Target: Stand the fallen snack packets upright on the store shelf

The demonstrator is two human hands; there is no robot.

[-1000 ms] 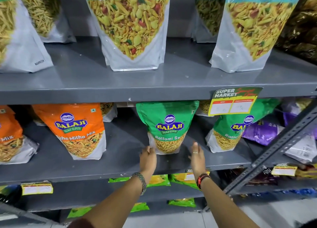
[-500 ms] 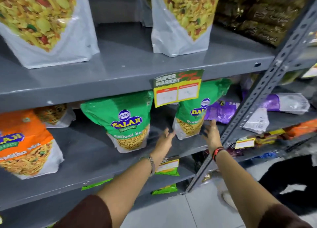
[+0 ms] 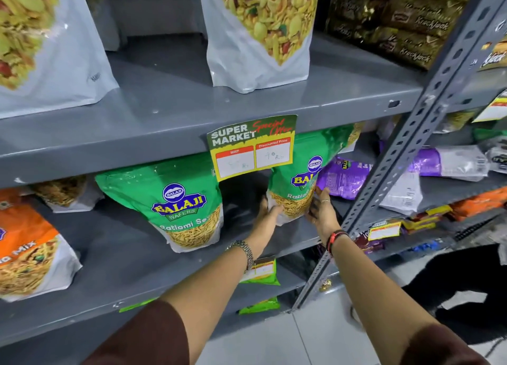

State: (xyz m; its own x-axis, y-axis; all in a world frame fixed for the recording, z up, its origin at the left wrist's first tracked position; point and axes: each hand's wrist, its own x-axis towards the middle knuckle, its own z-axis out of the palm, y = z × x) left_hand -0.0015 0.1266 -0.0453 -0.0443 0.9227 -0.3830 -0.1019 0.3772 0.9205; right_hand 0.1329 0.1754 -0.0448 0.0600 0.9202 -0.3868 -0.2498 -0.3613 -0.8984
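Note:
A green Ratlami Sev packet (image 3: 303,178) leans to the right on the grey middle shelf (image 3: 115,257), its top tucked under the shelf above. My left hand (image 3: 267,213) presses its lower left side and my right hand (image 3: 322,209) presses its lower right side, so both hands clasp its base. A second green Ratlami Sev packet (image 3: 175,202) stands upright to the left, untouched. A purple packet (image 3: 343,176) lies flat just behind my right hand. An orange mix packet (image 3: 24,252) stands at the far left.
A yellow price tag (image 3: 252,148) hangs from the upper shelf edge in front of the held packet. A perforated grey upright post (image 3: 406,142) rises right of my right hand. Purple and white packets (image 3: 450,163) lie flat beyond it. Large white mix packets (image 3: 258,32) stand above.
The view and both hands shifted right, from the middle green packet to the right-hand one. The hands have closed in on that packet's base from either side.

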